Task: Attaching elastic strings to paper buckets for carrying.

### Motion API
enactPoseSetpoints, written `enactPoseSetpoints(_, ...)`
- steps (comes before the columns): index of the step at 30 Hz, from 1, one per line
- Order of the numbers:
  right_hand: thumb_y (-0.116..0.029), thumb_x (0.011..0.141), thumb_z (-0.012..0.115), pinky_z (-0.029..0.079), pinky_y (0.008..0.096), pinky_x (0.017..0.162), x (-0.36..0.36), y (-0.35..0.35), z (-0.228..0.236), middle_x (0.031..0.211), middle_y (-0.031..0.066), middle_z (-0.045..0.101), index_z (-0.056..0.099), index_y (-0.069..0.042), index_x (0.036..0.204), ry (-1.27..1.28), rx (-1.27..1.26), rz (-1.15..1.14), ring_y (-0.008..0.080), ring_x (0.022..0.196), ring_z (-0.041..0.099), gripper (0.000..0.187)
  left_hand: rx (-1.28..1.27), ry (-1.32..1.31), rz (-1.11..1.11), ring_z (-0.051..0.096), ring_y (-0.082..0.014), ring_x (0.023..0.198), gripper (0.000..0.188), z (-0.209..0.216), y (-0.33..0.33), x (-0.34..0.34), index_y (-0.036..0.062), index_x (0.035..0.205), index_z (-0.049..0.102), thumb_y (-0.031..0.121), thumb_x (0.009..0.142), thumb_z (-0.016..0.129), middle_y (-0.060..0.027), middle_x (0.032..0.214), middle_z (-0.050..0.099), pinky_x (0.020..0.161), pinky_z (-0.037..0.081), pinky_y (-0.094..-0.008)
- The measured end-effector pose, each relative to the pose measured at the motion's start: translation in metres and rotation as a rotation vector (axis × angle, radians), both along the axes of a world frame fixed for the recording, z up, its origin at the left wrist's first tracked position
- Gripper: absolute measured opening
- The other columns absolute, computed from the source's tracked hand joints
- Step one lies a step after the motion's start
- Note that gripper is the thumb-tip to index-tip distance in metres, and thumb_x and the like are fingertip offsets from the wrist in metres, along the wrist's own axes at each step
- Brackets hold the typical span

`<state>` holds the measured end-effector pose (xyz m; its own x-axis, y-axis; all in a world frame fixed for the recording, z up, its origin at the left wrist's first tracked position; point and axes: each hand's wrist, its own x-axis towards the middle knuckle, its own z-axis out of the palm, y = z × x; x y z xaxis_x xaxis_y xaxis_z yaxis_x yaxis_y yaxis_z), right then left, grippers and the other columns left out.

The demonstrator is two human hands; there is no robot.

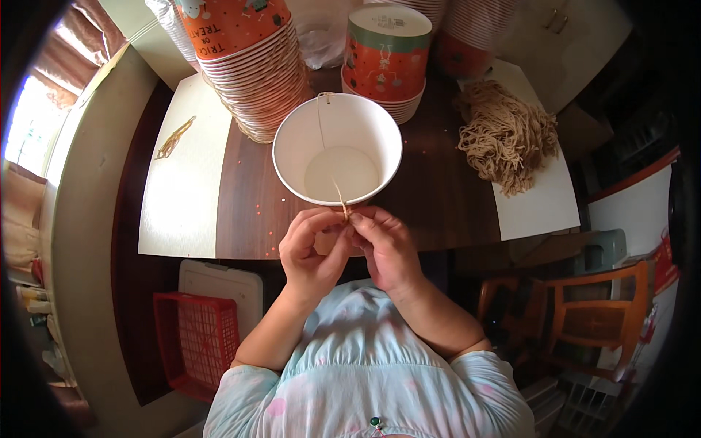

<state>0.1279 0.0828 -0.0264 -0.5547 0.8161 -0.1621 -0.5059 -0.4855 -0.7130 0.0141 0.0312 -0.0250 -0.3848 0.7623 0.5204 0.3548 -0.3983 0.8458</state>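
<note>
Over the near edge of the table (453, 197), left hand (314, 244) and right hand (385, 248) pinch a tan cord (345, 212) at the near rim of a white bucket (374, 135); the table's surface separates bucket from cord bundle (505, 137), right; stacked buckets (252, 84) crowd far left.

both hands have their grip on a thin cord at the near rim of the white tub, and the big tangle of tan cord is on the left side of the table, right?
The side is wrong: in the head view, the big tangle of tan cord lies on the right side of the table.
</note>
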Motion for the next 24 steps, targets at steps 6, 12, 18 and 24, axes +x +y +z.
enactPoseSetpoints(6,-0.021,0.091,0.059,0.045,0.0218,0.068,0.001,0.005,-0.007,0.089,0.0003,0.065,0.065,-0.006,0.101,0.001,-0.157,0.020,0.0076,0.075,0.056,0.019,-0.117,-0.110,-0.040,0.062,-0.0120,0.084,0.013,0.000,-0.005,-0.006,-0.0058,0.094,0.062,-0.011,0.083,0.061,-0.0077,0.092,0.065,0.075,0.048,-0.0216)
enactPoseSetpoints(12,-0.023,0.090,0.061,0.039,0.0201,0.066,-0.006,0.009,-0.002,0.090,-0.0052,0.065,0.067,-0.013,0.100,-0.055,-0.181,0.103,0.0025,0.075,0.052,0.015,-0.208,-0.228,-0.112,0.063,-0.0103,0.078,0.010,0.004,-0.005,-0.015,-0.0064,0.094,0.062,-0.009,0.084,0.061,-0.0062,0.089,0.066,0.071,0.050,-0.0204)
enactPoseSetpoints(18,-0.019,0.089,0.060,0.039,0.0204,0.067,-0.009,0.010,-0.006,0.090,-0.0044,0.065,0.068,-0.013,0.098,0.013,-0.249,0.125,0.0041,0.076,0.054,0.014,-0.172,-0.342,-0.154,0.064,-0.0114,0.081,0.010,0.002,-0.002,-0.018,-0.0064,0.096,0.062,-0.007,0.086,0.061,-0.0065,0.090,0.067,0.074,0.051,-0.0218)
enactPoseSetpoints(24,-0.016,0.086,0.059,0.041,0.0206,0.068,-0.013,0.006,-0.007,0.090,-0.0006,0.066,0.066,-0.011,0.098,0.031,-0.169,0.079,0.0056,0.077,0.056,0.015,-0.134,-0.382,-0.170,0.064,-0.0125,0.088,0.017,0.010,-0.002,-0.012,-0.0074,0.103,0.060,-0.008,0.086,0.060,-0.0086,0.096,0.066,0.079,0.050,-0.0229)
